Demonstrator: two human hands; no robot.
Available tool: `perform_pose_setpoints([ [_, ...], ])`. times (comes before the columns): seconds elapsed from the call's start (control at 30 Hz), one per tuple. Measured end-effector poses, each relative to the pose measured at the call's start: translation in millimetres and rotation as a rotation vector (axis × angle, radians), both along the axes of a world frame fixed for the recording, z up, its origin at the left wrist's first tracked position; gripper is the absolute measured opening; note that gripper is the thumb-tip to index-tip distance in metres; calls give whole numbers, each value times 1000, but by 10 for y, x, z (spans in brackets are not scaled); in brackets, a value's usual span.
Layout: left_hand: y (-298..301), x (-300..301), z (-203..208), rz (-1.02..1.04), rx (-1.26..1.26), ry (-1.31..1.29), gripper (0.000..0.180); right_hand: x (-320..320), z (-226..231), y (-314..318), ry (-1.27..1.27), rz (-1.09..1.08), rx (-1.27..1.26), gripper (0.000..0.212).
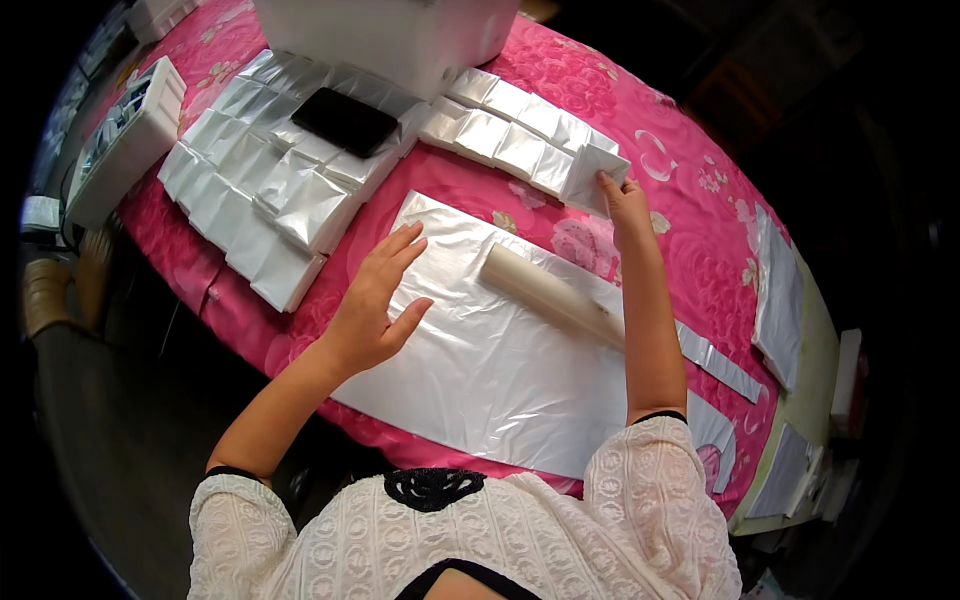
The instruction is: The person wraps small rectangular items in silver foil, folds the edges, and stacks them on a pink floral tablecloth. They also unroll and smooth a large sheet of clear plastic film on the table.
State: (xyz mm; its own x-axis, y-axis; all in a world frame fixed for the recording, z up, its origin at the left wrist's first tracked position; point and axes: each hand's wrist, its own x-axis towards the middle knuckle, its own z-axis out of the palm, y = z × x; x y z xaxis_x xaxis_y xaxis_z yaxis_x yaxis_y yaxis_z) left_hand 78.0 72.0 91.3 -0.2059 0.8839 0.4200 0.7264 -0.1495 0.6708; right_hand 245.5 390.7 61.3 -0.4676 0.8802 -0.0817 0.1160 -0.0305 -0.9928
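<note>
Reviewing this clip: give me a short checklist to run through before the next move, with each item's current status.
1. Left hand free: ok, fingers spread, holding nothing.
2. Right hand at the end packet of the short row: ok, fingers at its edge; how firmly it grips, cannot tell.
3. White plastic bag spread on the pink tablecloth: ok, though creased.
4. Tube fully in view: not ok, the right forearm hides one end.
5. Black phone off the bag: ok, it lies on the larger group of packets.
</note>
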Motion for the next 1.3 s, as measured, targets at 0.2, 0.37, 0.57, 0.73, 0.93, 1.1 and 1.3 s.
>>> perform_pose_setpoints([
  [0.2,278,398,-344,-35,-19,-320,60,109,-123,-1705,348,262,49,23],
  [0.37,239,561,-775,-155,-42,-370,53,198,-740,-2162,81,281,224,28],
  [0.57,104,554,-916,-64,58,-348,42,144,-535,-2248,-90,417,373,39],
  [0.73,-403,162,-396,126,-92,-597,32,-147,-188,-2527,128,689,115,46],
  [0.93,-1081,-977,98,289,-277,-530,33,-927,-311,-2949,292,755,-346,72],
  [1.1,-1125,-1319,-17,287,-400,-470,37,-1531,-427,-3235,245,627,-250,82],
  [1.3,-901,-1314,-142,350,-363,-230,41,-1735,-541,-3492,285,477,-219,84],
])
